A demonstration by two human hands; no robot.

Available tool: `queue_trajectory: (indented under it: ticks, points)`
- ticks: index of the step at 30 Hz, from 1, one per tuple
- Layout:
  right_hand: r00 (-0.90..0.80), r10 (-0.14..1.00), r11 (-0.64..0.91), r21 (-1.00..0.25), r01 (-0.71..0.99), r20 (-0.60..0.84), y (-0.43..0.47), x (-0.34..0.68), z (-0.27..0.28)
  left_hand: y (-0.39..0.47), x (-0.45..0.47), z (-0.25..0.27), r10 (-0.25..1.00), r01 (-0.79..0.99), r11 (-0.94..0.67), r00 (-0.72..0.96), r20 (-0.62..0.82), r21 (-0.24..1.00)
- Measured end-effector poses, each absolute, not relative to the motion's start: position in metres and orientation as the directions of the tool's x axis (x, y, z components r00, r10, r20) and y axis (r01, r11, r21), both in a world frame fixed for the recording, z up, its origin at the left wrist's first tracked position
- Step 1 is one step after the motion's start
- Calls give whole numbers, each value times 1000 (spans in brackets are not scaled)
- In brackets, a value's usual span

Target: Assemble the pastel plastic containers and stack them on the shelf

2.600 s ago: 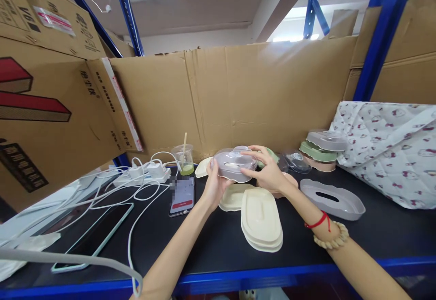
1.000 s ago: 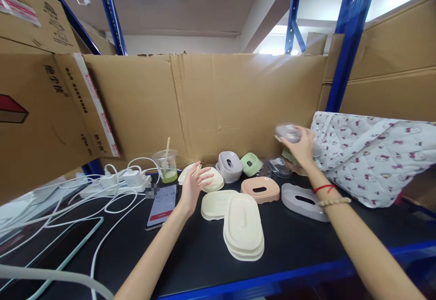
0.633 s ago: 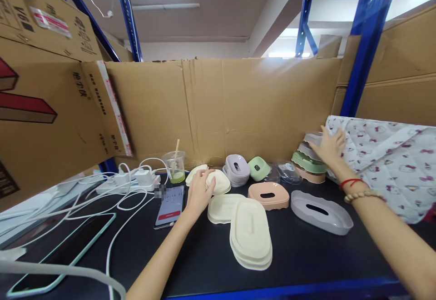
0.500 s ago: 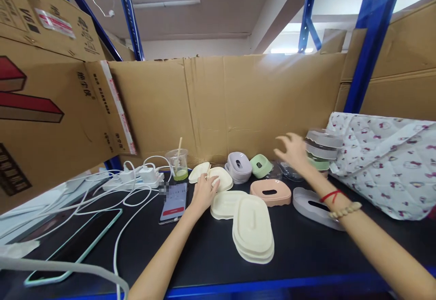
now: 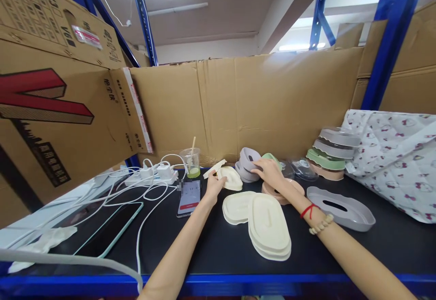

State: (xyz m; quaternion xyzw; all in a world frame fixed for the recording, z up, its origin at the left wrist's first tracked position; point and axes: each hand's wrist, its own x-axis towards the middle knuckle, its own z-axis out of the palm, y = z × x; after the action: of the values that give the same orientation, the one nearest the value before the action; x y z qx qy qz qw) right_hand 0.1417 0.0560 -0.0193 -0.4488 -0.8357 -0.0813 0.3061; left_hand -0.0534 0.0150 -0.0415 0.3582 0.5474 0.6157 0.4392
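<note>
My left hand (image 5: 215,187) pinches a small cream plastic piece (image 5: 215,168), tilted on edge, beside a cream rounded piece (image 5: 230,179). My right hand (image 5: 270,172) reaches across to a lilac slotted lid (image 5: 250,155), its fingers on the right edge. That lid leans up on other lilac pieces (image 5: 245,174). Under my right forearm a peach slotted lid (image 5: 294,186) is partly hidden, and a green piece (image 5: 271,156) shows behind the hand. Nearer me lie stacked cream oval lids (image 5: 269,222), overlapping another cream oval lid (image 5: 235,207).
A grey oval tray (image 5: 354,213) lies at right, before a stack of coloured trays (image 5: 335,150) and a quilted bag (image 5: 391,159). At left are a phone (image 5: 189,196), a cup with a straw (image 5: 191,166), white cables (image 5: 160,195) and a tablet-like device (image 5: 114,227). Cardboard (image 5: 289,100) walls the back.
My right hand has come left and down from near the tray stack to the lilac lid, which now tilts up. My left hand has tipped the small cream piece upright. The view has shifted left.
</note>
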Motion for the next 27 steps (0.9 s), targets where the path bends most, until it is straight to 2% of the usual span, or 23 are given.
queue_trajectory:
  ticks: [3,7,10,13,16,18,20,22,24,27]
  points:
    - [-393,623,654,-175,736,676,42,136,-15,10,-47,-36,958,-355,-31,-276,-73,934]
    - [-530,491,805,-128,579,691,25,126,-15,4,-40,-25,986,-576,-41,-154,-60,816]
    - [-600,448,840,-82,536,663,14,119,-14,-1,-38,-19,990,-670,-14,-115,-85,743]
    - [-646,443,860,-93,501,622,6,115,-15,-4,-38,-20,998,-663,19,-33,-54,749]
    - [-598,496,857,-243,456,630,4,111,-18,-6,-37,-24,991,-606,-58,-129,-26,793]
    - [-444,600,797,-445,409,666,6,108,-20,-7,-36,-26,982,-561,-118,-188,12,820]
    - [-205,755,655,-694,300,623,11,106,-21,-10,-35,-26,983,-506,-146,-169,68,850]
    - [-30,880,475,-873,111,475,16,105,-19,-13,-33,-24,985,-437,-166,-111,130,884]
    - [-20,938,344,-936,-78,346,17,106,-15,-17,-31,-23,982,-372,-187,-55,180,909]
    - [-119,955,237,-940,-245,272,13,110,-7,-20,-29,-23,975,-309,-216,-10,223,926]
